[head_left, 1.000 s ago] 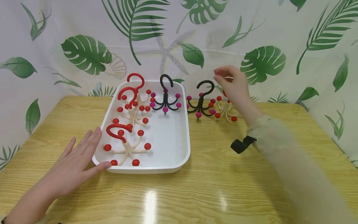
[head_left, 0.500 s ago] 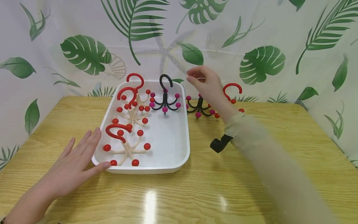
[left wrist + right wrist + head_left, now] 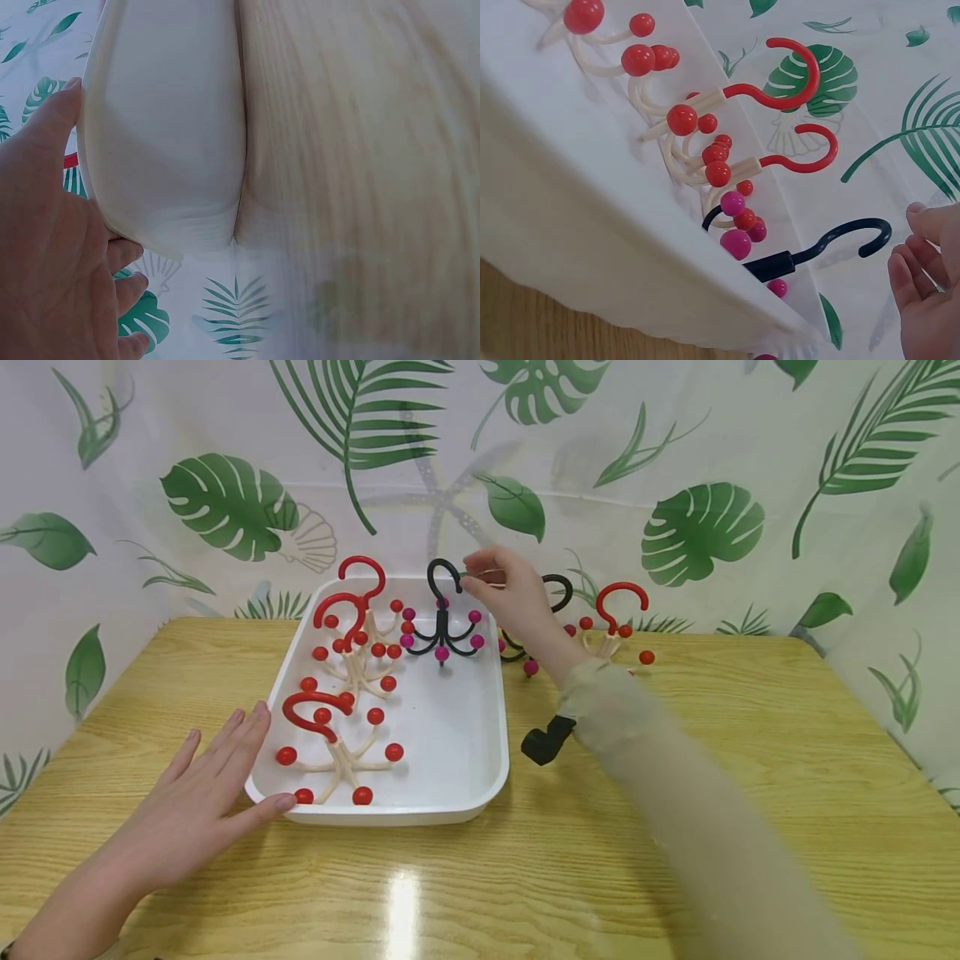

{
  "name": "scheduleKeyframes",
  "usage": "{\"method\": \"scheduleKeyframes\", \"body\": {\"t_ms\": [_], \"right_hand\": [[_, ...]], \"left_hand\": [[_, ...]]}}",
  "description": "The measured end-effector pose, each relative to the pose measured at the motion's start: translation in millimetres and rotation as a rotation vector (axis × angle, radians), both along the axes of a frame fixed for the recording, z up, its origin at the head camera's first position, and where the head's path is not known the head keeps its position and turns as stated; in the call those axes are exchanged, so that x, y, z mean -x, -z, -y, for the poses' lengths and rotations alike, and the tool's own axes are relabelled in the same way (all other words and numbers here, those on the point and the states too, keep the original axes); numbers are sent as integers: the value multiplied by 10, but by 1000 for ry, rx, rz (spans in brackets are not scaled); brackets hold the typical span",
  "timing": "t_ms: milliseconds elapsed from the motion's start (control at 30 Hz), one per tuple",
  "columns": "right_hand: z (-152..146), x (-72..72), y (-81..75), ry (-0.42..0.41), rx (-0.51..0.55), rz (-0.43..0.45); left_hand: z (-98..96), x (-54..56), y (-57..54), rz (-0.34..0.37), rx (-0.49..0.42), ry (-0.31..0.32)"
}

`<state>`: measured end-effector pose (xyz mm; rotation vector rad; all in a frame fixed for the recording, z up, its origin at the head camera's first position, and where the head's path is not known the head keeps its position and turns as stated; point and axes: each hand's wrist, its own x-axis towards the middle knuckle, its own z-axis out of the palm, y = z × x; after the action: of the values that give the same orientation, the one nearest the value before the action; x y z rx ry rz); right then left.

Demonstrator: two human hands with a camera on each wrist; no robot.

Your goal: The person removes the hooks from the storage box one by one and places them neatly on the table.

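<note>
A white tray (image 3: pixel 457 760) holds 3 red-hooked hangers (image 3: pixel 343 760) with cream arms tipped by red balls. At its back right stands a black hook hanger (image 3: pixel 442 631) with magenta balls. My right hand (image 3: pixel 517 610), fingers loosely bent, is just right of that black hook. The right wrist view shows a small gap between the right hand (image 3: pixel 934 270) and the black hook (image 3: pixel 855 229), with nothing held. My left hand (image 3: pixel 202 810) lies along the tray's front left corner, fingers straight. In the left wrist view its fingers touch the tray's outer wall (image 3: pixel 165 112).
Right of the tray, on the wooden table (image 3: pixel 720 760), stand another black hanger (image 3: pixel 558 593), partly hidden behind my right hand, and another red-hooked hanger (image 3: pixel 622 597). A leaf-printed cloth (image 3: pixel 300 427) hangs behind the table.
My right hand has moved left, from above the outer red-hooked hanger, past the outer black one, to beside the black hook in the tray. The left hand has stayed still.
</note>
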<state>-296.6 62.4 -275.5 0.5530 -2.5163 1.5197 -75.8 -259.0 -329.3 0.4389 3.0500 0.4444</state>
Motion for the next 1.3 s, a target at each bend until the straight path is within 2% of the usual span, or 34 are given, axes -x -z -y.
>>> {"method": "scheduleKeyframes", "body": {"t_ms": [233, 500, 767, 1300], "right_hand": [[91, 68, 53, 17, -10, 81], [177, 111, 79, 41, -41, 106], [250, 110, 57, 39, -98, 73], [282, 105, 31, 89, -96, 175]], "left_hand": [[1, 8, -1, 13, 6, -3], [12, 12, -9, 9, 18, 0], [4, 11, -2, -1, 9, -1], [-1, 1, 4, -3, 2, 1]]}}
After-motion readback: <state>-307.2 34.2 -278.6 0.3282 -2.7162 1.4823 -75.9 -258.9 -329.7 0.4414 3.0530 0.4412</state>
